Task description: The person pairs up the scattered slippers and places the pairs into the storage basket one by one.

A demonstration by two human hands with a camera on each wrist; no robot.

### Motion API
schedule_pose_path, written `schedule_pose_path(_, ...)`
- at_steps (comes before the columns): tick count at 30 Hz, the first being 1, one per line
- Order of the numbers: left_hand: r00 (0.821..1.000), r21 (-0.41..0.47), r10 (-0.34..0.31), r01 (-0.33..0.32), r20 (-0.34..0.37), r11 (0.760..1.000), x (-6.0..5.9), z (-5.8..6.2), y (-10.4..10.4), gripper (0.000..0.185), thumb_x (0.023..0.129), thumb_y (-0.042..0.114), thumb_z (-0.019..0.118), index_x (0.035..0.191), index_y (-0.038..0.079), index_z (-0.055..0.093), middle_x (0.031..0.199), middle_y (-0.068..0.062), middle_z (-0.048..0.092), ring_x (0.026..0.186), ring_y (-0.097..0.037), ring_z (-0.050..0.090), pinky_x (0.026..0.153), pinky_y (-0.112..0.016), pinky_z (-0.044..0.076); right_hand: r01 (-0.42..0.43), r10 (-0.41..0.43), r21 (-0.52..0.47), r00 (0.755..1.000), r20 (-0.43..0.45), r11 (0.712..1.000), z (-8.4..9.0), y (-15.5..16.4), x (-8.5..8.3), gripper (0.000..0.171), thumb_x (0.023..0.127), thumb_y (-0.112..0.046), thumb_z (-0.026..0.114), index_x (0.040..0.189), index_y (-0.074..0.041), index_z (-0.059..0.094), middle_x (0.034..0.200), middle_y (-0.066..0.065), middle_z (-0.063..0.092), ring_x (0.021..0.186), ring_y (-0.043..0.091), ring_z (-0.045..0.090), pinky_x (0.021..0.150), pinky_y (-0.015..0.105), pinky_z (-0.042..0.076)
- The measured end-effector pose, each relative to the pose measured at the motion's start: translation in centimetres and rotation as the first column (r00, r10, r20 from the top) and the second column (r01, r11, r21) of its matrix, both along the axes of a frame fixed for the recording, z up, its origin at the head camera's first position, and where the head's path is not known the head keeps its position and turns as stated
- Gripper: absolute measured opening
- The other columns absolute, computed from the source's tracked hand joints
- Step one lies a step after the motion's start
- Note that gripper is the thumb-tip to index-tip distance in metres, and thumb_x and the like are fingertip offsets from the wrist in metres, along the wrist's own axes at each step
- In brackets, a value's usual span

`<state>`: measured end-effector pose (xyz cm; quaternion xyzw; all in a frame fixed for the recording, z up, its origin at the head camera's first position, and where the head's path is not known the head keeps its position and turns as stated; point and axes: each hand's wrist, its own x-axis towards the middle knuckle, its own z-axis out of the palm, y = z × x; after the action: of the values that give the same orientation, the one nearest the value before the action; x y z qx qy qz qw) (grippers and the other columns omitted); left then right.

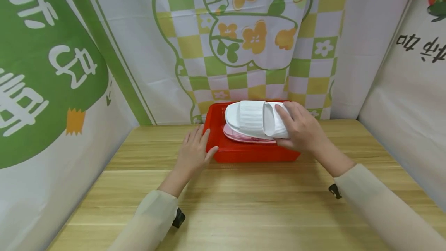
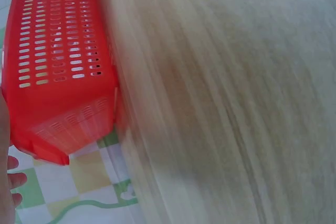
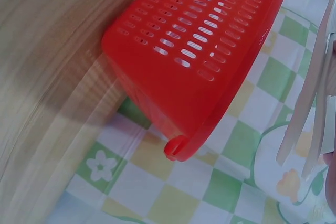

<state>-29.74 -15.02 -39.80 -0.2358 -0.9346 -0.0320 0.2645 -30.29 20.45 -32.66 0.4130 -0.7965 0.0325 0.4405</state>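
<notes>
1. Red basket [image 1: 244, 152] sits on the wooden worktop [image 1: 244, 204], at its far edge against the patterned cloth backdrop [image 1: 244, 49]. Slotted plastic walls, low rim.
2. White slipper [image 1: 256, 119] lies on top of the load in the basket, ribbed strap up, lengthwise left to right in the head view. It rides above the rim.
3. Pink slipper [image 1: 240, 136] lies under the white one; only a striped edge shows along the near side.
4. Right hand [image 1: 301, 129] is on the right end of the white slipper, fingers curled over the top of it and gripping it (thumb is not visible in the head view). Sleeve runs back toward the lower right.
5. Left hand [image 1: 193, 152] rests flat at the left side of the basket, fingers straight and slightly spread, holding nothing. Thumb touches the near left corner of the basket; palm lies on the worktop.
6. Left wrist view: the basket's slotted wall [image 2: 58, 51] close up, worktop blurred, a few fingertips [image 2: 16, 179] at the lower left edge.
7. Right wrist view: a basket corner [image 3: 199, 61] from below, checked cloth behind, white slipper edges [image 3: 310, 93] at the right margin.
</notes>
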Motion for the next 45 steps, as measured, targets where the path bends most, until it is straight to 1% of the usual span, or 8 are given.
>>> schedule_pose_path(6,0.998,0.008,0.010,-0.010,0.064,1.000,-0.2,-0.2,0.0,0.068,0.099,0.047,0.046,0.143,-0.004,0.042,0.150,-0.022,0.036,0.136,-0.039,0.034,0.115,-0.049,0.017,0.013,-0.013,0.015,1.000,0.025,1.000,0.1,-0.1,-0.9,0.084,0.065,-0.036,0.077,0.129,0.009,0.047,0.117,0.030,0.051,0.103,0.044,0.051,0.085,0.054,0.049)
schedule_pose_path(11,0.995,-0.005,0.012,-0.012,0.096,1.000,-0.6,-0.5,-0.2,0.070,0.099,0.048,0.043,0.143,-0.005,0.041,0.149,-0.021,0.038,0.136,-0.038,0.034,0.116,-0.049,0.014,-0.001,0.000,0.024,0.999,0.035,1.000,0.1,-0.3,-1.8,0.087,0.064,-0.037,0.081,0.129,0.009,0.047,0.116,0.031,0.051,0.102,0.045,0.052,0.087,0.054,0.049)
schedule_pose_path(15,0.992,-0.011,0.013,-0.012,0.122,1.000,-0.8,-0.6,-0.4,0.071,0.099,0.049,0.042,0.143,-0.006,0.041,0.148,-0.021,0.039,0.137,-0.038,0.034,0.116,-0.048,0.013,0.005,-0.009,0.043,0.997,0.073,0.999,0.1,-0.4,-2.4,0.092,0.062,-0.039,0.085,0.131,0.009,0.046,0.118,0.030,0.050,0.104,0.044,0.052,0.087,0.054,0.049)
schedule_pose_path(22,0.988,-0.015,0.015,-0.013,0.156,1.000,-0.8,-0.6,-0.5,0.072,0.099,0.051,0.040,0.143,-0.006,0.042,0.148,-0.021,0.039,0.138,-0.037,0.032,0.117,-0.046,0.009,0.018,-0.027,0.074,0.991,0.132,0.997,-0.1,-0.5,-3.0,0.092,0.065,-0.041,0.084,0.132,0.008,0.046,0.118,0.029,0.050,0.104,0.043,0.051,0.086,0.053,0.049)
schedule_pose_path(26,0.986,-0.026,0.014,-0.010,0.168,1.000,-0.9,-0.5,-0.5,0.073,0.099,0.052,0.039,0.143,-0.006,0.041,0.148,-0.021,0.039,0.139,-0.036,0.032,0.117,-0.045,0.010,0.018,-0.033,0.089,0.986,0.164,0.996,-0.2,-0.5,-3.3,0.090,0.067,-0.041,0.084,0.132,0.006,0.046,0.119,0.028,0.050,0.105,0.042,0.051,0.086,0.053,0.050)
schedule_pose_path(34,0.981,-0.035,0.015,-0.008,0.194,0.999,-0.9,-0.3,-0.6,0.073,0.100,0.052,0.039,0.144,-0.006,0.040,0.149,-0.021,0.038,0.140,-0.036,0.031,0.117,-0.045,0.010,-0.002,-0.024,0.119,0.976,0.217,0.993,-0.6,-0.5,-4.1,0.083,0.071,-0.039,0.082,0.132,0.005,0.046,0.118,0.026,0.050,0.106,0.041,0.050,0.090,0.051,0.047)
schedule_pose_path(41,0.984,-0.038,0.011,-0.004,0.178,0.999,-0.8,-0.2,-0.5,0.073,0.100,0.052,0.039,0.143,-0.007,0.042,0.147,-0.021,0.040,0.139,-0.035,0.032,0.117,-0.045,0.011,-0.007,-0.032,0.143,0.963,0.267,0.990,-0.8,-0.8,-4.4,0.079,0.074,-0.038,0.080,0.132,0.004,0.046,0.118,0.022,0.052,0.106,0.038,0.051,0.092,0.048,0.047)
schedule_pose_path(45,0.986,-0.049,0.010,-0.002,0.165,0.999,-0.8,-0.2,-0.5,0.073,0.100,0.052,0.039,0.142,-0.007,0.043,0.146,-0.021,0.042,0.138,-0.035,0.034,0.116,-0.046,0.015,0.003,-0.048,0.153,0.955,0.291,0.988,-1.1,-1.1,-4.6,0.078,0.076,-0.039,0.078,0.133,0.004,0.047,0.119,0.021,0.053,0.107,0.036,0.051,0.093,0.047,0.047)
